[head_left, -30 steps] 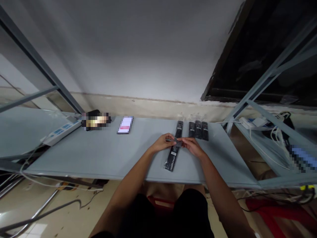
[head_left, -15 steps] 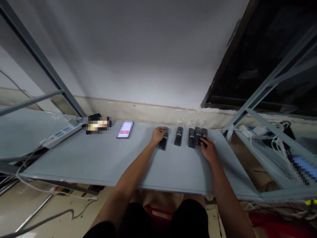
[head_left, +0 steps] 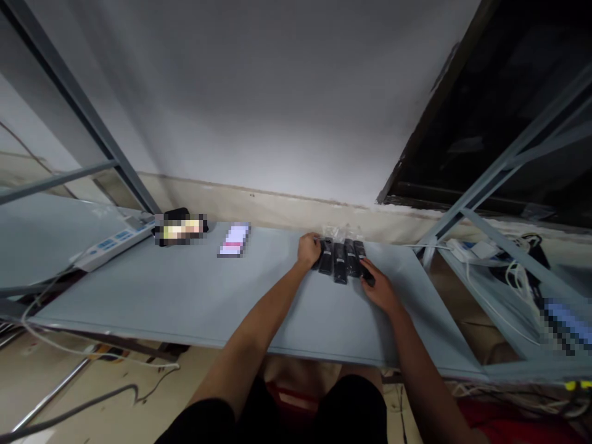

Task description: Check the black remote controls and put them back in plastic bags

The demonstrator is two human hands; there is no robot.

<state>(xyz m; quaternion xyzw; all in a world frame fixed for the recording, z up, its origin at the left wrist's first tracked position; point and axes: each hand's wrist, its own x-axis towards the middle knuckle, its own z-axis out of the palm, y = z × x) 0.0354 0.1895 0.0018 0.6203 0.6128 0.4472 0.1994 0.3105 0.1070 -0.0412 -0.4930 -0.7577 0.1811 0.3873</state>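
Observation:
Several black remote controls in clear plastic sleeves (head_left: 341, 260) lie bunched side by side near the far edge of a grey table (head_left: 194, 290). My left hand (head_left: 309, 250) presses against the left side of the bunch, fingers curled round the outermost remote. On the right side my right hand (head_left: 379, 287) pushes in, its fingers closed against the remotes. Both hands squeeze the group from either side.
A phone with a lit screen (head_left: 235, 239) and a dark blurred object (head_left: 179, 227) lie further left on the table. A white power strip (head_left: 108, 245) sits at the far left. Metal rack struts rise on both sides; cables and plugs (head_left: 490, 253) crowd the right shelf.
One remote went from both hands to the table row. Then both hands moved inward and the spread remotes were pushed together into one tight bunch.

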